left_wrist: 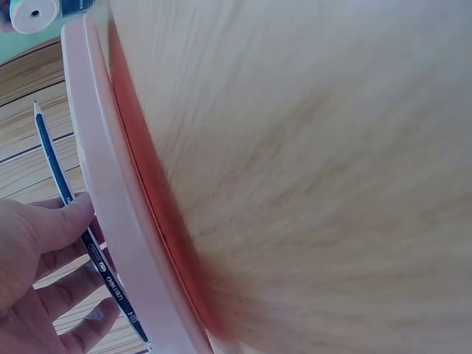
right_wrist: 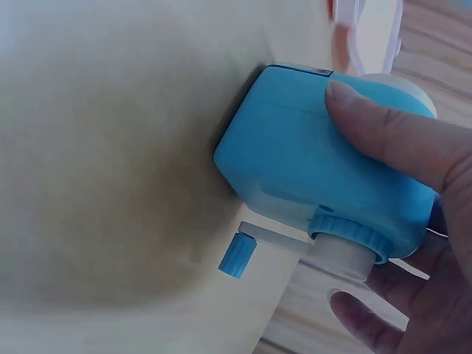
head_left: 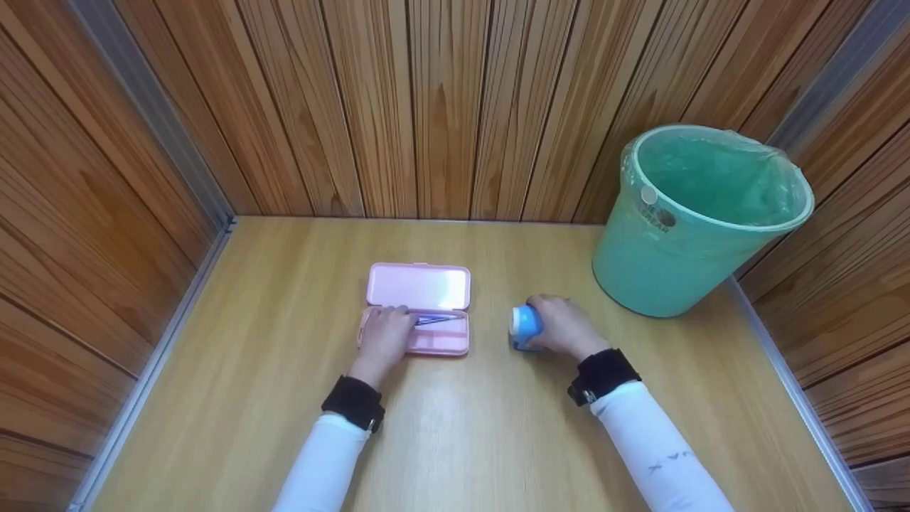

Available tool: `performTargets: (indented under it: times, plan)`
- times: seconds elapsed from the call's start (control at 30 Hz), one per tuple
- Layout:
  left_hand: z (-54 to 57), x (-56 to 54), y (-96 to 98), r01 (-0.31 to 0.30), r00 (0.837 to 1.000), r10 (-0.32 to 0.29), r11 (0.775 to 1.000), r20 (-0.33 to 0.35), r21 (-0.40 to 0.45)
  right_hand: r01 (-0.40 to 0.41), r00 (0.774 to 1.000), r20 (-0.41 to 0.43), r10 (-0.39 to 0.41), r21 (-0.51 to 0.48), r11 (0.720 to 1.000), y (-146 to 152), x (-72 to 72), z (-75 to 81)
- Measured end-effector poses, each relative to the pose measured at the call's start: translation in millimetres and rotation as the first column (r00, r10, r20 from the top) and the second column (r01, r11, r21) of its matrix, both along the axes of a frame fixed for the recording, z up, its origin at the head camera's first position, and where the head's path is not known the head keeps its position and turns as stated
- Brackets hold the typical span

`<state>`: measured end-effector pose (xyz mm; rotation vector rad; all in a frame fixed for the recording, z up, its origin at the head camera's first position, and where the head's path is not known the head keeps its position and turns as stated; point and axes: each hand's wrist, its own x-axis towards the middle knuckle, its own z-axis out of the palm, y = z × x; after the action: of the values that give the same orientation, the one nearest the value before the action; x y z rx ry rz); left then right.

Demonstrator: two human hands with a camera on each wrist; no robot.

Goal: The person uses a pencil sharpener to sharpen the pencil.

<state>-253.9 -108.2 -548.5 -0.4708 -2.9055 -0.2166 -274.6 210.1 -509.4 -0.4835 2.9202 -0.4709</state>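
A pink pencil case [head_left: 439, 344] lies open on the table, its lid [head_left: 418, 286] folded back toward the wall. Over the left part of the case is my left hand [head_left: 384, 333], pinching a dark blue pencil [left_wrist: 49, 151] between thumb and fingers. The pencil's sharpened tip points right, toward the sharpener. To the right of the case, my right hand [head_left: 566, 327] grips a blue crank pencil sharpener [right_wrist: 310, 144] standing on the table. In the right wrist view, the thumb lies along its body and the crank handle [right_wrist: 237, 255] sticks out at the side.
A green bin [head_left: 657, 263] with a clear plastic liner stands at the back right corner, beyond my right hand. Wood-panelled walls [head_left: 448, 107] enclose the table [head_left: 441, 434] at the back and both sides.
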Motion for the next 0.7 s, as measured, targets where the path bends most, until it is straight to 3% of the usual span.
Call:
performTargets:
  times: [0.27, 0.5, 0.7]
  plan:
    - [2.6, 2.2, 1.1, 0.014, 1.000, -0.014, 0.999, -0.001, 0.046, -0.048, 0.999, 0.003, 0.048, 0.001, 0.999, -19, 16.5, -0.7]
    - [6.6, 4.6, 3.3, 0.024, 0.999, -0.022, 0.999, -0.044, 0.038, -0.078, 0.997, -0.027, 0.078, -0.006, 0.997, -23, 20.0, -3.5]
    - [13.9, 9.6, 9.7, 0.070, 0.994, -0.067, 0.997, -0.084, 0.036, -0.079, 0.996, -0.030, 0.079, -0.018, 0.997, -24, 20.9, -5.5]
